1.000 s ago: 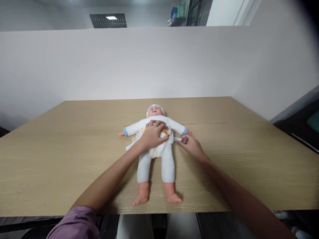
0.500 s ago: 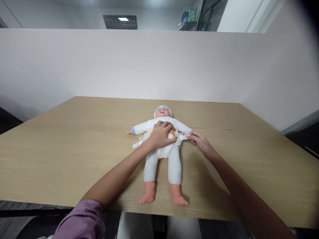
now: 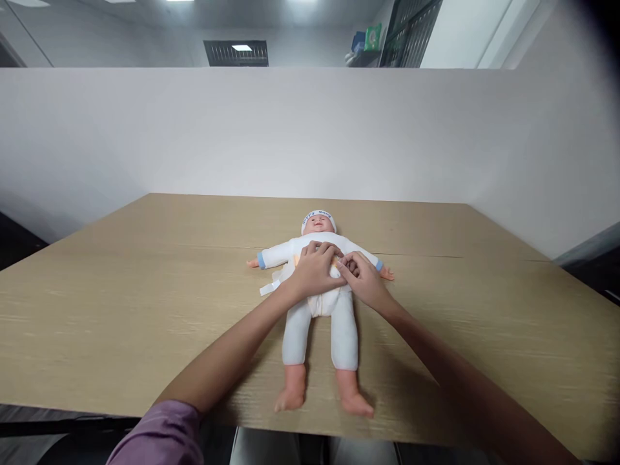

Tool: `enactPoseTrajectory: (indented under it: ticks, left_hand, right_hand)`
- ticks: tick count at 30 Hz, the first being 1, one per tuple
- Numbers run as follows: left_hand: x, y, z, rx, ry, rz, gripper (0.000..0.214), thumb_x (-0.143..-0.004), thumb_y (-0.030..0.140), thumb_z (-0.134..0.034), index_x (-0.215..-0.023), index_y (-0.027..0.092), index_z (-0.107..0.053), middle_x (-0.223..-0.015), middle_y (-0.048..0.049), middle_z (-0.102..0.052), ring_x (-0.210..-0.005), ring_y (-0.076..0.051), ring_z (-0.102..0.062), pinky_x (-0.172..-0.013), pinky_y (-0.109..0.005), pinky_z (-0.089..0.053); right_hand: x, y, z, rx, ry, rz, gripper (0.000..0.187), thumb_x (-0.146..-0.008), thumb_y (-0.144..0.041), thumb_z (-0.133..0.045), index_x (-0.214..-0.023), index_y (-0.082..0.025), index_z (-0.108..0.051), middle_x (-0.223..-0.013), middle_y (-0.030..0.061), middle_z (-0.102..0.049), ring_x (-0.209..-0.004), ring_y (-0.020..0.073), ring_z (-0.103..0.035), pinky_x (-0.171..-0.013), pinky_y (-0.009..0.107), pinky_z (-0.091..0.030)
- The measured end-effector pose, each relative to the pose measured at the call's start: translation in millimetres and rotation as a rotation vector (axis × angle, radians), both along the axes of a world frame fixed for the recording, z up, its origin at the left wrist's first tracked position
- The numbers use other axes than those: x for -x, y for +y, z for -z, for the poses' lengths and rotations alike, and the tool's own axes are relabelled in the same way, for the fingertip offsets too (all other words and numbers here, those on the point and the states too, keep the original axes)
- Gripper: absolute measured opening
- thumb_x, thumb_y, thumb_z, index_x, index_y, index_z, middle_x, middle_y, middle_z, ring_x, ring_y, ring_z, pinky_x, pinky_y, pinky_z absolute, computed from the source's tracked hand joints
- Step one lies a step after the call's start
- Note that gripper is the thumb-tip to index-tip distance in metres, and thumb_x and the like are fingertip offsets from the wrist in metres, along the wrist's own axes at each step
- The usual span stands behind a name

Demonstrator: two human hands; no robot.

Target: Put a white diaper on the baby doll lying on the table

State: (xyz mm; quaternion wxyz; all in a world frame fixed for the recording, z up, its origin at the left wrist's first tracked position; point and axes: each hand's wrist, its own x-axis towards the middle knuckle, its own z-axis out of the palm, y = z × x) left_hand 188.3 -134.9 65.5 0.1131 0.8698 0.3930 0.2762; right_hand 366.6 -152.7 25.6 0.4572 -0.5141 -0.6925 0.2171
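Note:
A baby doll (image 3: 320, 326) in white clothes and a white cap lies on its back on the wooden table (image 3: 145, 303), feet toward me. A white diaper (image 3: 325, 302) is wrapped round its hips, with a loose tab (image 3: 268, 287) sticking out on the left side. My left hand (image 3: 314, 268) lies flat over the doll's belly, fingers spread on the diaper front. My right hand (image 3: 361, 278) sits against the doll's belly from the right, fingers pinched together on the diaper's right tab, touching my left fingertips.
A white partition wall (image 3: 310, 129) rises behind the table. The table's near edge (image 3: 121, 413) runs just below the doll's feet. Shelving with a green packet (image 3: 372, 35) shows above the partition at the back.
My right hand has moved left, from beside the doll's right arm onto its belly, pulling the diaper tab across. My left hand has stayed on the belly.

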Motion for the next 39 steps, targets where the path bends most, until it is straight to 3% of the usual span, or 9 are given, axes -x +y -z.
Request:
enactPoseTrajectory:
  ticks: [3,7,12,19,24,28,32,36,39]
  left_hand:
    - [-1,0,-1.7,0.018,0.009,-0.007,0.038,-0.083,0.043,-0.075,-0.115,0.025,-0.063,-0.128,-0.0042,-0.069,-0.122,-0.035,-0.049,-0.103,-0.052,-0.042]
    - [-1,-2,-4.1,0.038,0.015,-0.007,0.037,-0.086,0.044,-0.073,-0.116,0.026,-0.063,-0.129,-0.0050,-0.067,-0.122,-0.035,-0.049,-0.105,-0.053,-0.041]
    - [0,0,-1.0,0.018,0.024,-0.013,0.031,-0.086,0.044,-0.073,-0.110,0.027,-0.063,-0.124,-0.0039,-0.068,-0.119,-0.034,-0.049,-0.101,-0.051,-0.042]
    - [1,3,3.2,-0.007,-0.005,0.012,0.026,-0.089,0.042,-0.068,-0.108,0.025,-0.061,-0.118,-0.0034,-0.070,-0.112,-0.032,-0.052,-0.099,-0.049,-0.043]
    - [12,8,-0.7,0.094,-0.136,0.145,0.030,-0.098,0.037,-0.055,-0.124,0.025,-0.060,-0.132,-0.0059,-0.066,-0.127,-0.032,-0.051,-0.112,-0.051,-0.039]
    - [35,13,3.9,0.242,-0.350,0.199,0.037,-0.102,0.037,-0.050,-0.137,0.025,-0.054,-0.145,-0.0085,-0.059,-0.134,-0.029,-0.052,-0.111,-0.045,-0.044]
    - [75,10,27.7,0.189,-0.420,0.005,0.035,-0.103,0.041,-0.051,-0.134,0.024,-0.056,-0.141,-0.0088,-0.060,-0.133,-0.027,-0.054,-0.112,-0.043,-0.043]
    - [119,0,48.8,0.055,-0.224,-0.156,0.030,-0.101,0.043,-0.052,-0.121,0.022,-0.061,-0.127,-0.0098,-0.066,-0.122,-0.028,-0.057,-0.109,-0.045,-0.042]
    - [139,-5,50.6,0.085,-0.034,-0.262,0.031,-0.099,0.049,-0.052,-0.103,0.020,-0.062,-0.108,-0.0102,-0.068,-0.105,-0.029,-0.059,-0.097,-0.044,-0.045]
  right_hand:
    - [-2,-13,-1.0,-0.160,-0.040,0.013,0.018,-0.099,-0.040,-0.059,-0.093,-0.023,-0.061,-0.101,0.0064,-0.064,-0.097,0.0230,-0.062,-0.083,0.036,-0.053]
    - [-10,-25,8.3,-0.201,0.043,-0.014,0.014,-0.102,-0.036,-0.057,-0.109,-0.024,-0.061,-0.114,0.0083,-0.066,-0.108,0.0240,-0.065,-0.094,0.041,-0.056]
    - [-18,-34,17.1,-0.251,-0.064,-0.071,0.027,-0.104,-0.032,-0.054,-0.130,-0.026,-0.060,-0.127,0.0092,-0.067,-0.123,0.0268,-0.062,-0.110,0.048,-0.050]
    - [-18,-37,16.9,-0.293,-0.171,-0.144,0.042,-0.107,-0.029,-0.046,-0.148,-0.029,-0.053,-0.145,0.0084,-0.061,-0.139,0.0266,-0.053,-0.119,0.050,-0.042]
    - [-20,-34,17.8,-0.327,-0.237,-0.250,0.050,-0.107,-0.031,-0.044,-0.157,-0.030,-0.044,-0.160,0.0066,-0.050,-0.149,0.0257,-0.045,-0.125,0.051,-0.037]
    - [-24,-31,16.9,-0.333,-0.317,-0.293,0.054,-0.108,-0.032,-0.042,-0.162,-0.030,-0.037,-0.163,0.0057,-0.047,-0.152,0.0251,-0.040,-0.126,0.053,-0.034]
    - [-28,-31,16.2,-0.337,-0.379,-0.307,0.055,-0.108,-0.033,-0.041,-0.163,-0.029,-0.035,-0.164,0.0061,-0.046,-0.152,0.0257,-0.040,-0.126,0.054,-0.032]
    - [-28,-32,12.8,-0.347,-0.389,-0.278,0.052,-0.108,-0.032,-0.040,-0.160,-0.028,-0.039,-0.161,0.0066,-0.050,-0.150,0.0262,-0.042,-0.124,0.054,-0.034]
    - [-19,-35,1.8,-0.365,-0.379,-0.180,0.044,-0.108,-0.031,-0.042,-0.151,-0.029,-0.049,-0.154,0.0069,-0.056,-0.146,0.0274,-0.047,-0.121,0.055,-0.035]
